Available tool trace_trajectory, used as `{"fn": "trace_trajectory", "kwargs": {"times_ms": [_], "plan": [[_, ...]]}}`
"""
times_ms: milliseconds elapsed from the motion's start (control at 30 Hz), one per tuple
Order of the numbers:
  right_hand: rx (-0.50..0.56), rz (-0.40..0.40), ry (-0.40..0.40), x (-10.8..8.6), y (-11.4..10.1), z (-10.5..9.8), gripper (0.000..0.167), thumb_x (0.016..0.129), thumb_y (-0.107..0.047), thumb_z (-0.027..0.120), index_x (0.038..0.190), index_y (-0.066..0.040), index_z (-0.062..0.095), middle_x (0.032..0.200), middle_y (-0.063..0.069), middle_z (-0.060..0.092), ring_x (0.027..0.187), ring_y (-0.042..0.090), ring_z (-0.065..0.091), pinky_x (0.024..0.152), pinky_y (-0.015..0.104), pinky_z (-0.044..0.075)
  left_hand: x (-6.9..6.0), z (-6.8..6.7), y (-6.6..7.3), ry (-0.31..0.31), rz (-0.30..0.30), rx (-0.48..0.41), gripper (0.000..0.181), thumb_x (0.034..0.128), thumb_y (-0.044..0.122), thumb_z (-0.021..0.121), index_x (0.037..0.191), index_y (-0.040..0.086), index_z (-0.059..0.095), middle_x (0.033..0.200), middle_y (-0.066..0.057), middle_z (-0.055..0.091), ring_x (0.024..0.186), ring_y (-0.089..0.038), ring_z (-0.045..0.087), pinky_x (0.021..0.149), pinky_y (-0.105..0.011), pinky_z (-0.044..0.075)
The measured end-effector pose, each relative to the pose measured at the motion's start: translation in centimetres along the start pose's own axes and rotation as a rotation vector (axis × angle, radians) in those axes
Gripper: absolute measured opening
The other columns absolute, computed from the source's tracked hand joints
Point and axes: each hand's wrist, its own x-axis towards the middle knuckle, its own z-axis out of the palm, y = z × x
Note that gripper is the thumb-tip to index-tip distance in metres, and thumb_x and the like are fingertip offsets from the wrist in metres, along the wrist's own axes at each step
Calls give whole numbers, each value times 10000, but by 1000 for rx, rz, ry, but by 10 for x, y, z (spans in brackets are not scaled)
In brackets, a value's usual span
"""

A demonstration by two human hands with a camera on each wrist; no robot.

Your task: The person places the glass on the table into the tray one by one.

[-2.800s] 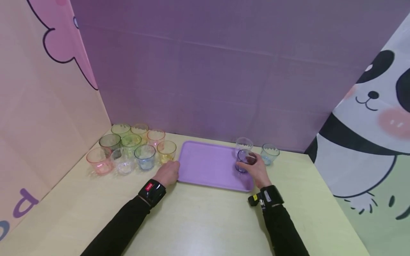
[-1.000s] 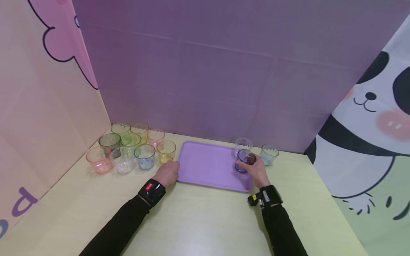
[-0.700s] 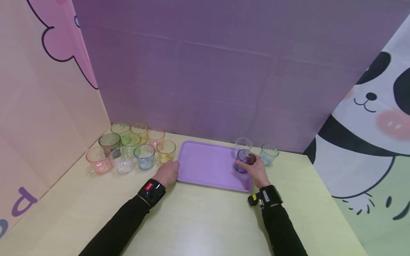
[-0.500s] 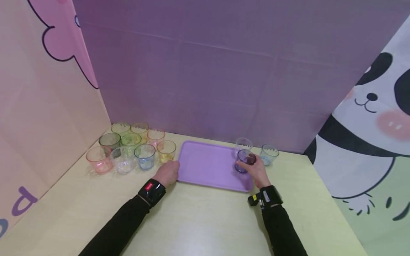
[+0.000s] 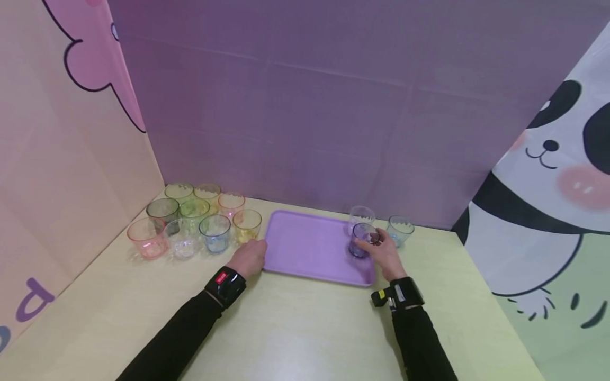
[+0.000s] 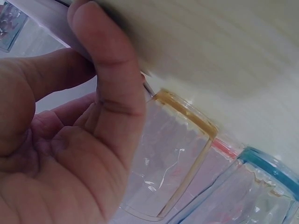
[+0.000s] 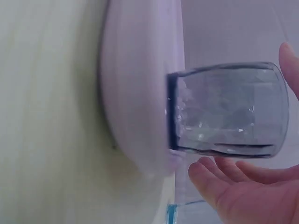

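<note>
A lilac tray (image 5: 310, 246) lies on the table. My left hand (image 5: 249, 259) pinches its left edge; in the left wrist view the left hand's fingers (image 6: 114, 74) curl at that edge. A dark blue-violet tinted glass (image 5: 359, 246) stands upright at the tray's right end. Around it, my right hand (image 5: 383, 256) has its fingers spread. In the right wrist view, gaps show between this glass (image 7: 224, 112) and the right hand's fingers (image 7: 210, 184). A clear glass (image 5: 362, 214) stands just behind it, and a pale blue glass (image 5: 400, 230) to the right.
Several tinted glasses stand grouped left of the tray, among them an amber glass (image 5: 247, 225), a blue glass (image 5: 215, 233), a pink glass (image 5: 147, 241) and a green glass (image 5: 194, 211). A purple backdrop (image 5: 310, 116) rises behind the table, with side panels left and right.
My right hand's fingers have loosened from the dark blue-violet glass and shifted slightly right. The glass stays on the tray. My left hand has kept its place on the tray's edge.
</note>
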Motion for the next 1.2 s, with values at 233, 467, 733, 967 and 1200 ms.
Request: {"fn": "trace_trajectory", "kwargs": {"times_ms": [233, 467, 733, 967, 1200], "plan": [[66, -16, 53, -1, -6, -10, 883, 776, -393, 692, 1422, -18, 220, 1398, 200, 354, 1272, 279, 358, 1040, 391, 314, 3, 2, -2, -19, -25, -11, 55, 765, -31, 582, 748, 20, 571, 682, -97, 560, 623, -235, 549, 539, -374, 472], [237, -81, 290, 0, -7, -20, 551, 845, -334, 630, 1281, -24, 495, 1241, 148, 529, 1063, 169, 539, 889, 259, 460, 4, 2, -2, -23, -26, -5, 52, 764, -31, 590, 757, 18, 576, 688, -95, 565, 630, -231, 551, 547, -370, 476], [243, -101, 505, 1, -5, -32, 427, 829, -177, 659, 1216, -33, 548, 1187, 150, 559, 1018, 156, 528, 855, 244, 444, 3, 2, -2, -22, -20, 4, 48, 761, -30, 594, 766, 13, 575, 695, -102, 566, 642, -241, 555, 553, -380, 479], [254, -60, 589, 8, 3, -44, 589, 794, -175, 695, 1316, -69, 444, 1298, 125, 448, 1190, 239, 401, 977, 332, 356, 4, 0, -2, -22, -15, 4, 51, 763, -37, 583, 769, 13, 574, 696, -100, 562, 645, -238, 553, 562, -375, 481], [225, 26, 557, 12, 3, -50, 765, 781, -237, 710, 1404, -95, 290, 1405, 100, 319, 1271, 224, 290, 1035, 347, 301, 2, -2, 0, -37, -18, -16, 51, 768, -36, 584, 773, 13, 571, 688, -91, 554, 635, -232, 545, 553, -367, 474]]}}
